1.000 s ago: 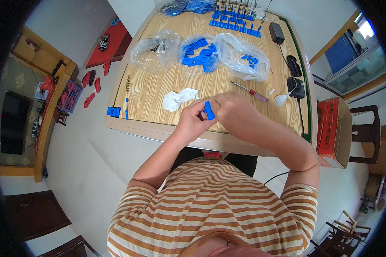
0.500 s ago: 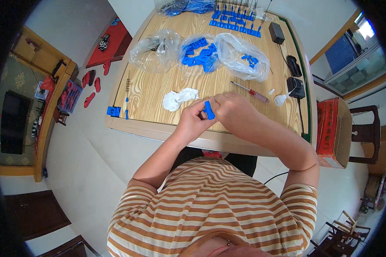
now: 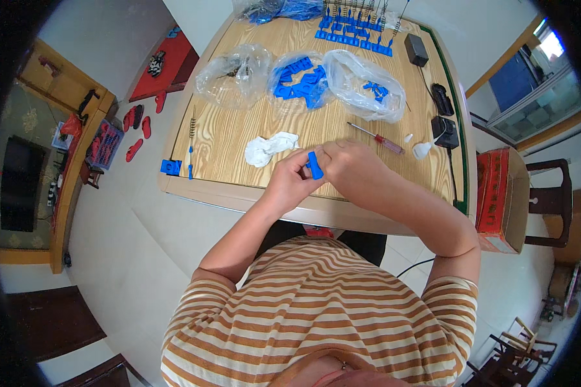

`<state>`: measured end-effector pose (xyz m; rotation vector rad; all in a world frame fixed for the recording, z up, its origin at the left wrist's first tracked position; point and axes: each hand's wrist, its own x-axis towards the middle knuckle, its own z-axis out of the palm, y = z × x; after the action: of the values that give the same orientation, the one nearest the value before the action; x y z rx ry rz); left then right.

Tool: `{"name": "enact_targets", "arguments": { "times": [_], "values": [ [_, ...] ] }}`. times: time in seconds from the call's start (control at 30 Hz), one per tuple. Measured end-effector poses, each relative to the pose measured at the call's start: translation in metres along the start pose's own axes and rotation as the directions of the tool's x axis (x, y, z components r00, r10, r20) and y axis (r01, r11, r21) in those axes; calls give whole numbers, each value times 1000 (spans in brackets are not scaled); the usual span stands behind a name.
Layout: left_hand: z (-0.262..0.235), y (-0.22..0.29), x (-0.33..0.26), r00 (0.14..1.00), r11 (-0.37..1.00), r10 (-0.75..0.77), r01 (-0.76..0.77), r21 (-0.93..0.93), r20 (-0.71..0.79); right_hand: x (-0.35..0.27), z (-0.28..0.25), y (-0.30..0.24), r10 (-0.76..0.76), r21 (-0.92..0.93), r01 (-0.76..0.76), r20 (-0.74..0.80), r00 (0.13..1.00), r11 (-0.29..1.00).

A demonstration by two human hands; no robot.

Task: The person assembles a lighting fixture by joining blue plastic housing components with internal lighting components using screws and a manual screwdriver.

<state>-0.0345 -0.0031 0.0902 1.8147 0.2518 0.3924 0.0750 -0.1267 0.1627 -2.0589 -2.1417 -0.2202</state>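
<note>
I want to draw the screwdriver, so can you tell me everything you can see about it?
The screwdriver has a reddish, see-through handle that looks like plastic, and a thin, straight shaft that looks like metal. It lies on its side on the wood-patterned table, slanted, its tip toward the picture's upper left and its handle toward the lower right. It is near the right hand, but no hand touches it. The tip's shape is too small to tell.

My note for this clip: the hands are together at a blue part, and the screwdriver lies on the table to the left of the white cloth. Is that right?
Not quite: the head view shows the screwdriver to the right of the white cloth. The rest stands: the left hand and right hand are together at a blue part.
</note>
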Motion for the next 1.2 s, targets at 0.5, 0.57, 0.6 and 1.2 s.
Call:
{"name": "enact_targets", "arguments": {
  "times": [0.5,0.57,0.6,1.2],
  "values": [
    [6,-14,4,999,999,26,-27,-45,-29,-1,4,-1,16,1,-16,-7,1000,1000],
    [5,-5,5,999,1000,26,-26,-1,-28,-1,6,0,19,-2,-19,-23,1000,1000],
    [5,-2,6,999,999,26,-25,43,-27,-1,6,0,19,-2,-19,-23,1000,1000],
    [0,-7,8,997,994,73,-72,86,-4,-2,6,-3,-38,-138,41,21,999,990]
  ]
}}
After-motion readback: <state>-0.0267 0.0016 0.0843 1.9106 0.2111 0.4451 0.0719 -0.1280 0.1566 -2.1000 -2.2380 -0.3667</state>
